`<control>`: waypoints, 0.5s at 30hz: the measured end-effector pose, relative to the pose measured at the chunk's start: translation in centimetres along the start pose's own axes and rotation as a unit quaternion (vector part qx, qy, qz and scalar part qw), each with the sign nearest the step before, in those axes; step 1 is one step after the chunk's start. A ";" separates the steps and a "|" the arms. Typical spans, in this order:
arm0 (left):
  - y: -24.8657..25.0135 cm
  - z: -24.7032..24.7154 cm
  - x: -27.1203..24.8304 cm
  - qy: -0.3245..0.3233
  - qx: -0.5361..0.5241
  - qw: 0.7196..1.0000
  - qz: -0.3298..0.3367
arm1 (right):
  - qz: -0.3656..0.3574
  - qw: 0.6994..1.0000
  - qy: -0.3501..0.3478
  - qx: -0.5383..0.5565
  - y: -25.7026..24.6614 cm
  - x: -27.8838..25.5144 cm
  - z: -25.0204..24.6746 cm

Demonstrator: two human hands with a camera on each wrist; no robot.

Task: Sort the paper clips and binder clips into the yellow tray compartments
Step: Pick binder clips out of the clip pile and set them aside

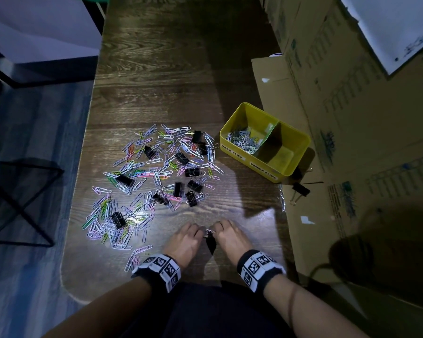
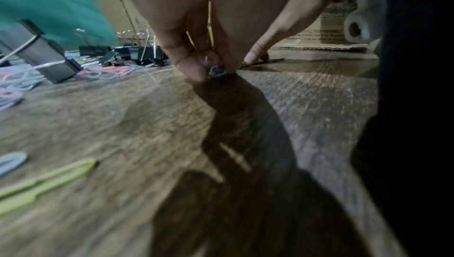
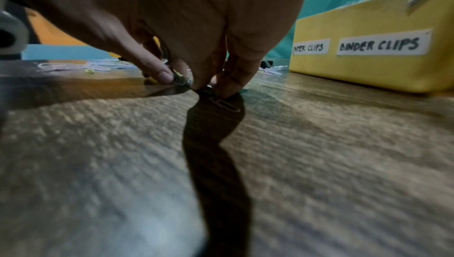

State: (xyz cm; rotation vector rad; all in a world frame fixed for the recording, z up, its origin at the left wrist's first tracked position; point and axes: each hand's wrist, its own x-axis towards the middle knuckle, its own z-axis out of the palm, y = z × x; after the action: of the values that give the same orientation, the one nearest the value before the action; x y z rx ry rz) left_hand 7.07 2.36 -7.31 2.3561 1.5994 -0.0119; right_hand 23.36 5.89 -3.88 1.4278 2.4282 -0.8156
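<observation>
A loose pile of coloured paper clips mixed with black binder clips covers the middle of the dark wooden table. The yellow tray stands to the right, labelled "PAPER CLIPS" and "BINDER CLIPS" on its front wall. Its left compartment holds silver paper clips. Near the table's front edge my left hand and right hand meet fingertip to fingertip. Both pinch small paper clips just above the wood. The left wrist view shows the left hand pinching metal. The right hand pinches one with a paper clip under it.
Cardboard boxes wall in the table's right side. One binder clip lies on flat cardboard just past the tray. A few paper clips lie by my left wrist. A black wire stool stands left of the table.
</observation>
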 end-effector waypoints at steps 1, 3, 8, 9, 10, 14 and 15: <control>0.0 -0.2 -0.1 -0.003 -0.004 1.000 -0.008 | 0.009 1.000 -0.001 0.010 0.1 0.0 -0.1; 0.0 -0.3 -0.4 -0.005 -0.016 1.000 -0.019 | 0.018 1.000 -0.005 0.021 0.2 0.0 -0.4; 0.1 -0.6 -0.3 -0.002 -0.023 0.999 -0.030 | 0.017 1.000 -0.007 0.010 0.0 0.1 -0.4; 0.1 -0.6 -0.2 0.001 -0.019 0.999 -0.028 | 0.015 1.000 -0.009 0.004 -0.1 0.2 -0.4; 0.1 -0.5 -0.2 0.011 -0.018 0.999 -0.024 | 0.012 1.000 -0.009 -0.005 -0.2 0.2 -0.4; -0.2 -0.6 0.2 -0.004 -0.017 1.000 -0.016 | 0.004 0.999 -0.012 -0.038 -0.6 0.1 -0.3; -0.2 -0.9 0.2 -0.008 -0.023 1.000 -0.015 | 0.001 0.999 -0.012 -0.043 -0.7 0.1 -0.3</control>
State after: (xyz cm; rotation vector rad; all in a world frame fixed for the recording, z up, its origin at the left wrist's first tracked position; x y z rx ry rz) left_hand 6.77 2.83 -6.49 2.2924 1.6107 0.0000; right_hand 22.76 5.83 -3.44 1.3816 2.4125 -0.7136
